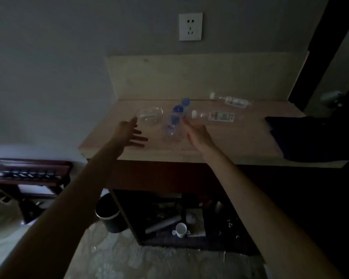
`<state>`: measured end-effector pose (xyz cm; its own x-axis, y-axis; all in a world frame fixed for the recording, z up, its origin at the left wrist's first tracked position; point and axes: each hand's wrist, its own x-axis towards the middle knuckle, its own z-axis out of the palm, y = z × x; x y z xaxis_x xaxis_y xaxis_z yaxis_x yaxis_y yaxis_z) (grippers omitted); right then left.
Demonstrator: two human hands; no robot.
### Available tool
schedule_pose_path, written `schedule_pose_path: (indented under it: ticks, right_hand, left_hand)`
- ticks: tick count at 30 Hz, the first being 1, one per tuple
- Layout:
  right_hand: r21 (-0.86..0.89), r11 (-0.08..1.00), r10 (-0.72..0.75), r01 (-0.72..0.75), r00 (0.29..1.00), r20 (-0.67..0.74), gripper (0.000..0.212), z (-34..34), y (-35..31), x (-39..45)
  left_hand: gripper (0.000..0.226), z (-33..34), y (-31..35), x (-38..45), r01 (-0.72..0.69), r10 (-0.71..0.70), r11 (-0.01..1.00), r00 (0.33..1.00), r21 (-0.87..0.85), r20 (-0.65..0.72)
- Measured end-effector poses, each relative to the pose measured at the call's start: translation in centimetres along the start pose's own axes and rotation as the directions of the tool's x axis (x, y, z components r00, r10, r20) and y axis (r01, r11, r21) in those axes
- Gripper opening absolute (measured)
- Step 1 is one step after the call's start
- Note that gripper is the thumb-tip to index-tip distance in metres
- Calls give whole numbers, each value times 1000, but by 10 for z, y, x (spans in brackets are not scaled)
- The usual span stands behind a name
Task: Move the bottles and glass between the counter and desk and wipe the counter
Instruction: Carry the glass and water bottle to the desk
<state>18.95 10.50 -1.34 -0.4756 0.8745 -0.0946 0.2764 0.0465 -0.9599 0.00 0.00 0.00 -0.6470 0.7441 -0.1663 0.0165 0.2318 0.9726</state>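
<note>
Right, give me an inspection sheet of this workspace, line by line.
Surface: wooden counter, dimly lit.
Job's things: glass on its side; two blue-capped bottles close together; two white-capped bottles lying flat; dark cloth at the right edge.
Clutter: white mug and a grey cylinder on the shelf below.
Grippers: left hand open beside the glass; right hand open, at the blue-capped bottles, contact unclear.
Cables: nothing seen.
Surroundings: wall socket; dark bin on the floor; wooden rack at left.
</note>
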Motion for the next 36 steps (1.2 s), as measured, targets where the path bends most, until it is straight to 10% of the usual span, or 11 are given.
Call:
schedule_pose_path:
  ticks: [5, 9, 12, 21, 26, 32, 36]
  right_hand:
    - [37, 995, 94, -89, 981, -167, 37, 31, -13, 54]
    - [32, 984, 179, -177, 943, -281, 107, 56, -8, 102]
    - [-53, 976, 183, -213, 925, -334, 120, 65, -10, 126]
    - [102, 986, 160, -133, 928, -337, 87, 73, -14, 128]
    - [196, 981, 43, -12, 987, -153, 14, 87, -33, 106]
    - [360, 933, -53, -4, 988, 148, 55, 153, -51, 95]
    - [449, 892, -144, -54, 908, 395, 76, 226, -60, 70]
  left_hand:
    - [46, -8, 17, 75, 33, -31, 998, 999, 56, -37]
    - [48, -13, 13, 146, 89, -93, 982, 996, 164, 16]
    - [52, -7, 3, 186, -23, 35, 918, 999, 395, -24]
    - [36, 2, -1, 199, -168, 155, 791, 985, 588, 73]
    - [31, -35, 1, 186, -121, 149, 889, 988, 442, -29]
    - [21, -136, 0, 120, -9, 54, 978, 976, 210, -209]
    - [27, -216, -30, 52, 62, 131, 932, 861, 357, -492]
